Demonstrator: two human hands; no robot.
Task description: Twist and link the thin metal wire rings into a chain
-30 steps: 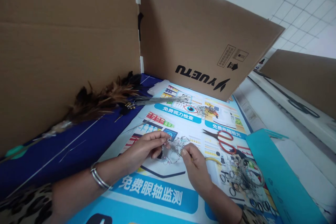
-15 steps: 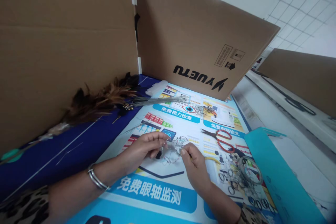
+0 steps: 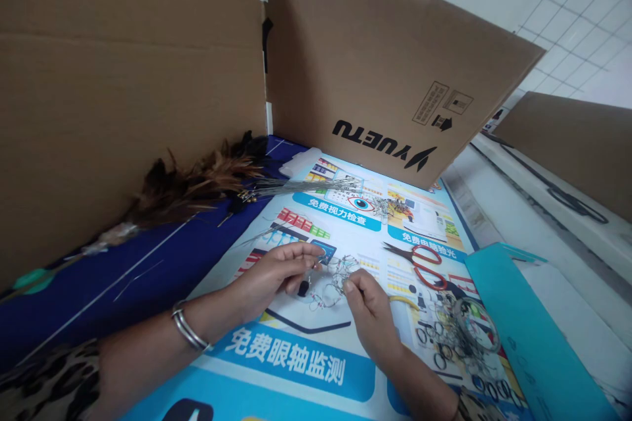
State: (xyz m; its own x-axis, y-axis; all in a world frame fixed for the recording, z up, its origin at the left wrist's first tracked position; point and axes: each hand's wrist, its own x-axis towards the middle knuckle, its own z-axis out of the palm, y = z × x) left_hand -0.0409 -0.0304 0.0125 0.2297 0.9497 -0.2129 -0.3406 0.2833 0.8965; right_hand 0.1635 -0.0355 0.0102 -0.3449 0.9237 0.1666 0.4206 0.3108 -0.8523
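Wire tangle point(image 3: 332, 285): left hand point(image 3: 276, 274), right hand point(image 3: 371, 310) pinching; carton point(image 3: 375, 59) (inverted) YUETU.

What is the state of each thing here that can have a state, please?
left hand, pinching the wire tangle
right hand, pinching the wire tangle
wire tangle, snarled, held between both hands
red-handled scissors, closed, flat on the poster
feather bundle, lying against the cardboard wall
cardboard wall, upright

Upside-down "YUETU" on cardboard panel point(image 3: 395, 66); poster point(image 3: 296, 358) reads "免费眼轴监测"
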